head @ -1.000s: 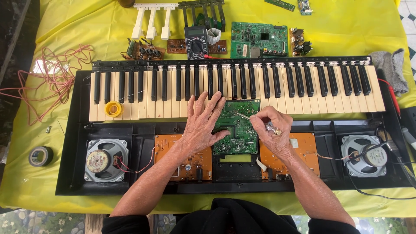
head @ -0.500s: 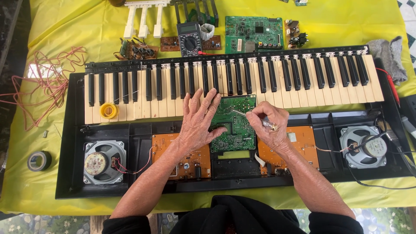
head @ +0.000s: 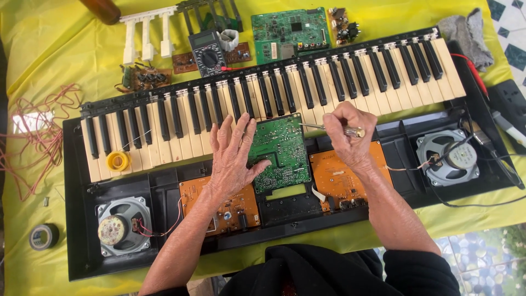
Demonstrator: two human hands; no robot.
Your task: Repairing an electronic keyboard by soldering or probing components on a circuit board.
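Note:
An opened black electronic keyboard point(head: 82, 235) lies across a yellow cloth. My left hand point(head: 233, 153) rests flat, fingers spread, on the left side of a green circuit board point(head: 282, 148) in the keyboard's middle. My right hand point(head: 345, 134) grips a small screwdriver point(head: 329, 129) with a clear handle; its metal tip points left at the board's upper right corner. Two orange circuit boards point(head: 233, 205) point(head: 334, 178) flank the green one.
Speakers sit at the left point(head: 123, 227) and right point(head: 446, 156) ends. Solder spool point(head: 117, 160) on the keys. Behind: multimeter point(head: 207, 53), second green board point(head: 287, 30), loose white keys point(head: 145, 35), grey rag point(head: 466, 33). Red wires point(head: 33, 137) and tape roll point(head: 43, 236) at left.
The view has tilted, so the keyboard now slopes up to the right. My right hand has lifted the screwdriver toward the board's top right corner. My left hand stays on the board.

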